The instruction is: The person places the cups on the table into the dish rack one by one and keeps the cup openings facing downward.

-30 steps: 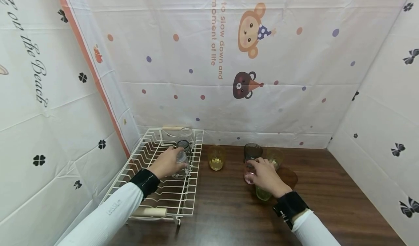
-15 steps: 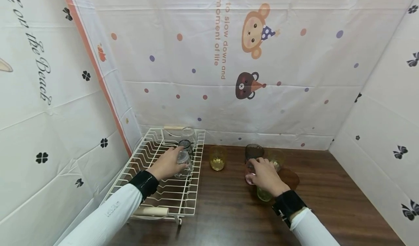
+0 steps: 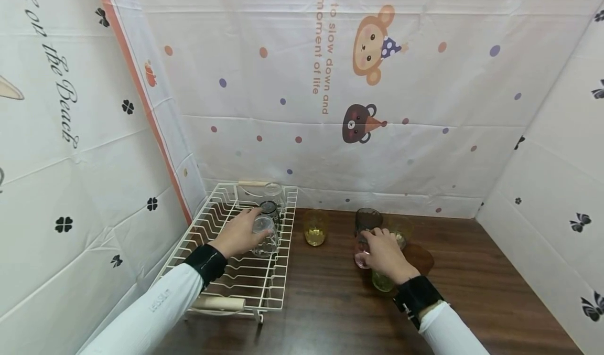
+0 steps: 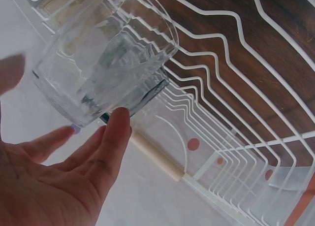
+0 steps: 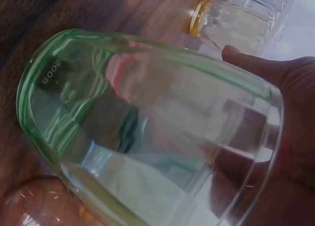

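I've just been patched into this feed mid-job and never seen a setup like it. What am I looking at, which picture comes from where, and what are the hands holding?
There is no machine here: a person works with two bare hands. The wide picture comes from a camera on the head, looking down at a dark wooden table. The other two come from cameras on the wrists, very close up.

On the left stands a white wire dish rack. The left hand grips a clear glass in it, beside two other glasses further back. The left wrist view shows that glass above the rack wires.

The right hand rests over a cluster of tinted glasses and holds a green glass, which fills the right wrist view. A yellow glass stands alone between rack and cluster.
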`<state>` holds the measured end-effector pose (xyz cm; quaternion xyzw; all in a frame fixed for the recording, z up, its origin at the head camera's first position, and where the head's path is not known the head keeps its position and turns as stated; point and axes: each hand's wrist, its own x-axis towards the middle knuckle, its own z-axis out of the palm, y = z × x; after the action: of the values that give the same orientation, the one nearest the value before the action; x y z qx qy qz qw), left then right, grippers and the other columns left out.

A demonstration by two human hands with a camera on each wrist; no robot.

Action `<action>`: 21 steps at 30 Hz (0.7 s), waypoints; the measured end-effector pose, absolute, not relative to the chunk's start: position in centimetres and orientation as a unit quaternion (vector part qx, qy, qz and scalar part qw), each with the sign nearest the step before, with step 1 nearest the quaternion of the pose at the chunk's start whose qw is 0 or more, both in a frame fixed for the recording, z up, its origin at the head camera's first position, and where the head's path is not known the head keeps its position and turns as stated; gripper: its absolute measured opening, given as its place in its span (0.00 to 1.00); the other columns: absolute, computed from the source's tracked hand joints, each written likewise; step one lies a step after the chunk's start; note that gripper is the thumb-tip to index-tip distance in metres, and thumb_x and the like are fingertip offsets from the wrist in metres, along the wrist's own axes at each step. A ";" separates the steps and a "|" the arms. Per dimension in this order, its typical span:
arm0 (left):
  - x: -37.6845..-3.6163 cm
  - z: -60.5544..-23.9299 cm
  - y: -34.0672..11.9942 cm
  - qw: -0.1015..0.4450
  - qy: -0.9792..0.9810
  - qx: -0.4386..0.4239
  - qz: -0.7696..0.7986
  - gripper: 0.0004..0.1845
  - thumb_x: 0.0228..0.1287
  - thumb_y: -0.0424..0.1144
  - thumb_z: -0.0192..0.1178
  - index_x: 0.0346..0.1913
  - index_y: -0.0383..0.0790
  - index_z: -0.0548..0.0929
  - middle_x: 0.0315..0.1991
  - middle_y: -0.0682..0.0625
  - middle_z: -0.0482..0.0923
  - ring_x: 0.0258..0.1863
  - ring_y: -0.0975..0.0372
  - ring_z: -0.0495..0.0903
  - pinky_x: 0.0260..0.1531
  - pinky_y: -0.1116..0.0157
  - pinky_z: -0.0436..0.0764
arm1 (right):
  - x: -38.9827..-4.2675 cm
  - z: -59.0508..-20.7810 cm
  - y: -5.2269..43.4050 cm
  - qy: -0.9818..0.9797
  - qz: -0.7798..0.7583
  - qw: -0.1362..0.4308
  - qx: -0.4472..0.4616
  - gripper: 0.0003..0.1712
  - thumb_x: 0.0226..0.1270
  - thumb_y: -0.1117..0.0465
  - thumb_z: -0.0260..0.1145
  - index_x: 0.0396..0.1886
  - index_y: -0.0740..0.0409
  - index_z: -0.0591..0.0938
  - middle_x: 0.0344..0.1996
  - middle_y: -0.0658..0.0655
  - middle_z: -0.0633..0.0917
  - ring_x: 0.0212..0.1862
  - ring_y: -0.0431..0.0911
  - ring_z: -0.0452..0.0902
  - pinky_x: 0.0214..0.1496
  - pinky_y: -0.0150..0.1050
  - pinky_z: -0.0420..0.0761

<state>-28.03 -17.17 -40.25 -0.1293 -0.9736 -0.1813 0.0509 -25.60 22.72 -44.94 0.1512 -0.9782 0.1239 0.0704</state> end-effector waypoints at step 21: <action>-27.3 -39.4 -17.0 0.068 -0.972 -0.116 -0.191 0.42 0.79 0.62 0.57 0.79 0.31 0.67 0.73 0.25 0.72 0.72 0.32 0.74 0.70 0.35 0.74 | -24.7 -45.0 22.2 -0.933 0.314 0.102 0.147 0.44 0.75 0.55 0.72 0.83 0.58 0.64 0.71 0.72 0.72 0.70 0.69 0.67 0.61 0.62 0.80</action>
<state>-27.28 -17.00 -39.39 -0.1162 -0.9724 -0.1907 0.0682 -24.71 22.21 -44.99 0.1465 -0.9327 0.3136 0.1017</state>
